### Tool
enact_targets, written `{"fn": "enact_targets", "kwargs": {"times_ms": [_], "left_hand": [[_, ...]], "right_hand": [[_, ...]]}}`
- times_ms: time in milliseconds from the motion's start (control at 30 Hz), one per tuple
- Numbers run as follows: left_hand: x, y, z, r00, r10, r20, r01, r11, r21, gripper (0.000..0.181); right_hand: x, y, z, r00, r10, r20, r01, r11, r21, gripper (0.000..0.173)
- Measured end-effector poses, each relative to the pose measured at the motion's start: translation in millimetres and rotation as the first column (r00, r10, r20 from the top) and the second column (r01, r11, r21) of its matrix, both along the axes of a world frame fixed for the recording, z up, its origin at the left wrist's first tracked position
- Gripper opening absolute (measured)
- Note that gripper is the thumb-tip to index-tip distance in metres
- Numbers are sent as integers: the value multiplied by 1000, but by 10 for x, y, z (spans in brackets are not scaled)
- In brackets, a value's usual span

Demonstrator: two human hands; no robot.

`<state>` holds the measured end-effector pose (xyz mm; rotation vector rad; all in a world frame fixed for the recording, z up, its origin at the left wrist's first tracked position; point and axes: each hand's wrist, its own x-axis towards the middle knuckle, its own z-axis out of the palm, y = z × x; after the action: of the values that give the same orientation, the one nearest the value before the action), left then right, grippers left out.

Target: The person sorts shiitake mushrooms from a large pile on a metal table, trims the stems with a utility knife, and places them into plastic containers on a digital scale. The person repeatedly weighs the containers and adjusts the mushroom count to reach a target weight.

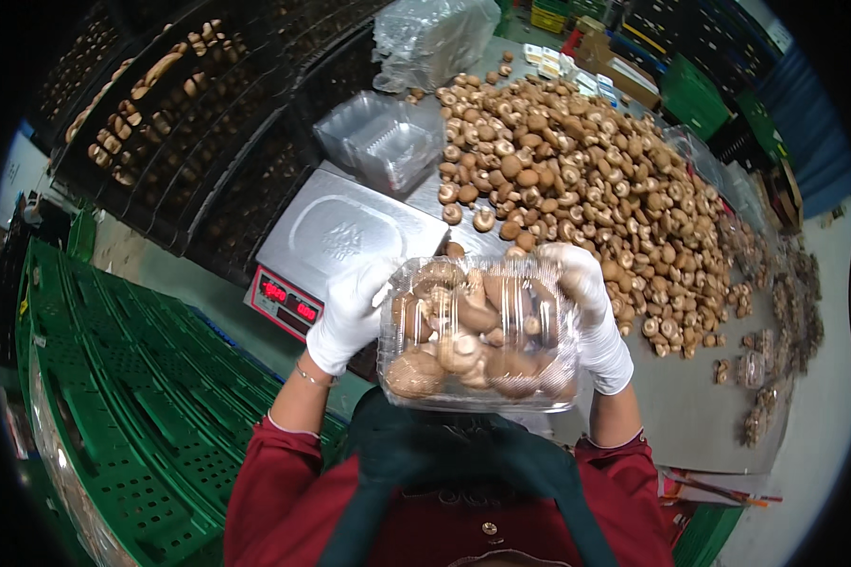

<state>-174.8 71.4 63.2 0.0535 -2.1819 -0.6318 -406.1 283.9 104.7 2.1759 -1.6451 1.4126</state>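
Note:
Between my two white-gloved hands is a clear plastic clamshell box (479, 337) full of brown mushrooms, its lid over them. My left hand (351, 308) grips the box's left side, near the corner of a metal-topped weighing scale (347, 227) with a lit red display. On the box's right side, my right hand (590, 312) holds on, slightly blurred. A large heap of loose mushrooms (574, 170) lies on the metal table beyond the box. Open, nested clear plastic containers (390, 138) stand behind the scale.
Green plastic crates (135, 397) are stacked at the left. Black crates (206, 120) holding mushrooms rise at the back left. A clear plastic bag (432, 42) sits at the table's far edge. Packed clear containers (794, 305) lie along the metal table's (702, 411) right side.

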Motion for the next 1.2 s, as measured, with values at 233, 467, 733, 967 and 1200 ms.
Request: {"fn": "enact_targets", "kwargs": {"times_ms": [233,467,733,967,1200], "left_hand": [[-591,38,-450,948,-241,209,122,878,464,32],[-926,133,-631,716,-556,422,101,681,725,43],[-1406,189,-433,104,-735,670,324,662,676,40],[-2007,-1315,-770,882,363,301,-337,932,-136,42],[-2347,-1786,-1200,718,315,621,-367,929,-47,46]], "right_hand": [[128,420,-519,964,-263,43,262,965,36,75],[166,709,-766,860,-474,188,443,877,186,89],[124,1015,-585,-105,-112,988,114,986,124,86],[-347,2278,-1067,-579,-158,800,408,793,452,43],[-2291,4058,-517,0,47,999,935,355,-17,54]]}}
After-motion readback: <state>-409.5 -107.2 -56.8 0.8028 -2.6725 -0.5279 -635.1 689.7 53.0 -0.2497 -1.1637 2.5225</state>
